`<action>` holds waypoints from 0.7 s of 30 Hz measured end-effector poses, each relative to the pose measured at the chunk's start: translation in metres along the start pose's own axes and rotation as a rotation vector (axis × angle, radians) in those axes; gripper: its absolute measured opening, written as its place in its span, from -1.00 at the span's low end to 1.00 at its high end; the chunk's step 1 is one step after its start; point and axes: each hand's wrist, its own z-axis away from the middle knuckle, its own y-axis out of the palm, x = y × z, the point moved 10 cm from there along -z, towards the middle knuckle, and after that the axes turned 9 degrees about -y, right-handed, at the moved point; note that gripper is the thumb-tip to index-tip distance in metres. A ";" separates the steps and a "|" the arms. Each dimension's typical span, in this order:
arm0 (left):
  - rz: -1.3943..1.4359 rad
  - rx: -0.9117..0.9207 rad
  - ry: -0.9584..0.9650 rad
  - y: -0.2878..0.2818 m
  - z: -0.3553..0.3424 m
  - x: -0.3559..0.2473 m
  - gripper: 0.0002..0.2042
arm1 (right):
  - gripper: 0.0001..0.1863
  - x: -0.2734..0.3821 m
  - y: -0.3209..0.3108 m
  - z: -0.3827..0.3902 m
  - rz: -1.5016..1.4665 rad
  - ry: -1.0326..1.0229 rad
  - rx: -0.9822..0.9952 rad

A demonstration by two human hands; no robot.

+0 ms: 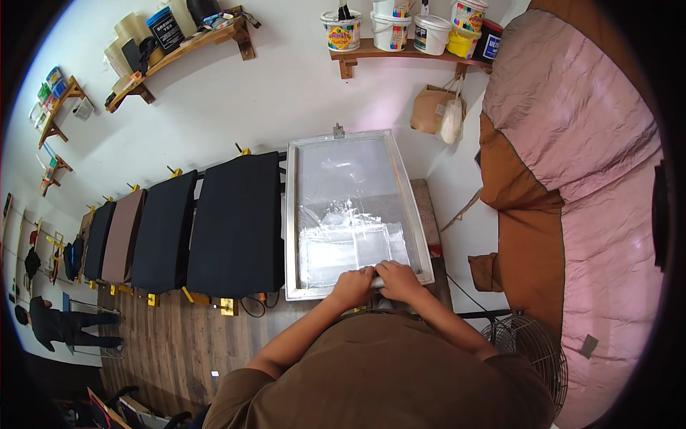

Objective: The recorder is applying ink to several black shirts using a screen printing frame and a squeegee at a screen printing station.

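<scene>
A screen-printing frame (pixel 291 214) with a pale metal rim lies in front of me. White, glossy ink (pixel 325 261) streaks the near half of its mesh. At the frame's near end, my left hand (pixel 354 287) and my right hand (pixel 399 280) are closed side by side on a squeegee (pixel 377 283). Only a short grey piece of its handle shows between them; the blade is hidden. My thumbs lie close together on top.
Left of the frame, black garments (pixel 236 222) and a brown garment (pixel 123 236) cover a row of boards. Paint buckets (pixel 391 33) stand on a wall shelf. A wire fan (pixel 532 350) is at my right. Another person (pixel 68 325) stands at far left.
</scene>
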 end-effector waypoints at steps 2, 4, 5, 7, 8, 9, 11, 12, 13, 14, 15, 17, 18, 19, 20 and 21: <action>0.020 -0.003 0.019 0.001 0.004 0.000 -0.57 | -0.60 0.003 -0.001 0.008 0.002 0.009 -0.078; 0.024 -0.007 0.031 0.001 0.009 0.000 -0.55 | -0.58 0.008 0.002 0.013 0.006 0.004 -0.086; 0.026 -0.007 0.033 0.001 0.010 0.002 -0.55 | -0.56 0.010 0.003 0.014 0.008 -0.004 -0.092; 0.027 0.048 0.052 0.007 0.013 0.004 -0.51 | -0.55 0.015 0.000 0.016 -0.002 -0.006 -0.101; 0.029 0.048 0.050 0.006 0.015 0.007 -0.51 | -0.53 0.018 -0.002 0.017 -0.014 -0.010 -0.111; 0.067 0.020 0.086 0.001 0.018 0.005 -0.46 | -0.53 0.017 -0.002 0.018 -0.013 -0.007 -0.110; 0.106 -0.007 0.121 -0.008 0.023 0.008 -0.42 | -0.51 0.013 -0.004 0.020 -0.082 -0.003 -0.130; 0.227 0.067 0.052 -0.011 0.023 0.015 -0.39 | -0.51 0.011 -0.004 0.021 -0.081 0.000 -0.130; 0.347 0.142 -0.019 -0.010 0.024 0.024 -0.36 | -0.49 0.009 -0.002 0.021 -0.101 -0.008 -0.103; 0.399 0.007 -0.014 -0.022 0.026 0.033 -0.38 | -0.47 0.007 -0.001 0.022 -0.121 -0.016 -0.076; 0.447 -0.132 -0.014 -0.035 0.033 0.045 -0.40 | -0.47 0.008 -0.006 0.020 -0.123 -0.018 -0.076; 0.568 -0.369 -0.153 -0.055 0.052 0.084 -0.71 | -0.41 0.020 -0.034 0.017 -0.104 -0.116 -0.174; 0.673 -0.448 -0.257 -0.056 0.064 0.110 -0.78 | -0.41 0.018 -0.040 0.019 -0.105 -0.116 -0.175; 0.664 -0.508 -0.378 -0.058 0.077 0.133 -0.80 | -0.38 0.003 -0.052 0.027 -0.144 -0.014 -0.259; 0.652 -0.569 -0.502 -0.061 0.094 0.155 -0.78 | -0.35 -0.014 -0.061 0.037 -0.183 0.087 -0.340; 0.721 -0.662 -0.523 -0.057 0.111 0.185 -0.76 | -0.39 -0.033 -0.065 0.046 -0.183 0.179 -0.450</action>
